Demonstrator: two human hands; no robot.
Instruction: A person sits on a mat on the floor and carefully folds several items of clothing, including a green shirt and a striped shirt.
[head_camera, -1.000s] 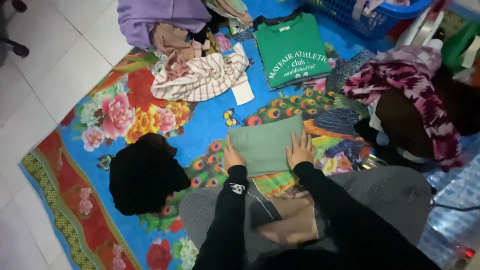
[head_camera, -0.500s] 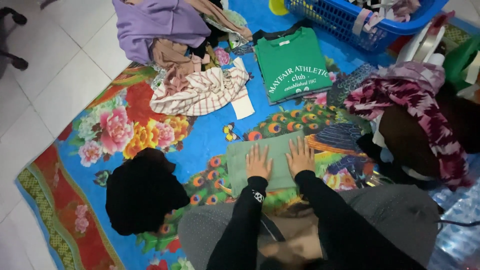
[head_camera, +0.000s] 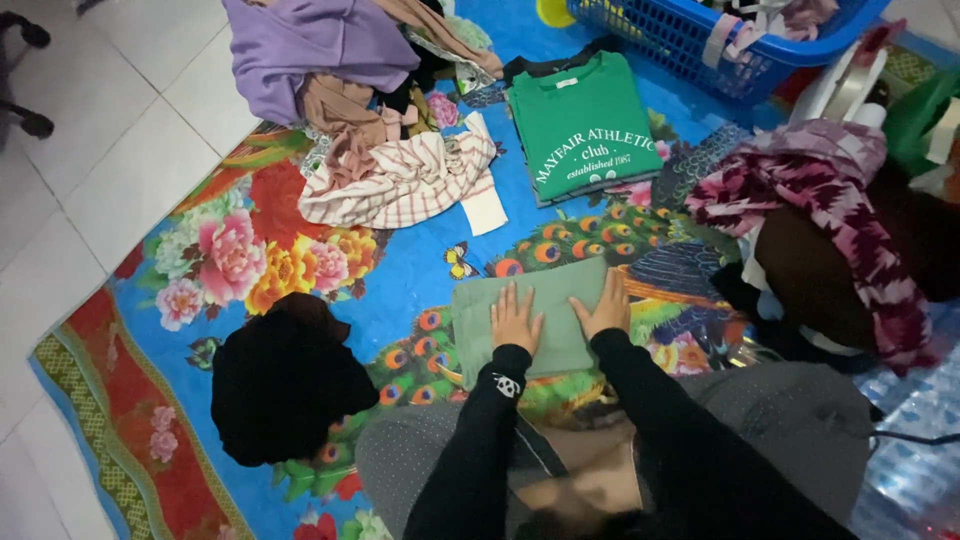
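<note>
Both hands (head_camera: 517, 320) (head_camera: 605, 308) press flat on folded green cloth (head_camera: 470, 315).

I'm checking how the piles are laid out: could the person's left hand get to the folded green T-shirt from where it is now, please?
Probably yes: the left hand lies flat on the sage-green cloth, and only bare mat separates it from the folded green T-shirt, though a forward lean looks needed.

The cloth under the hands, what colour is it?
The cloth is plain pale sage green, seen in the head view, the only one here.

Folded green sweatshirt (head_camera: 585, 125), blue basket (head_camera: 690, 40), black garment (head_camera: 285, 380), striped cloth (head_camera: 400, 185)
</note>
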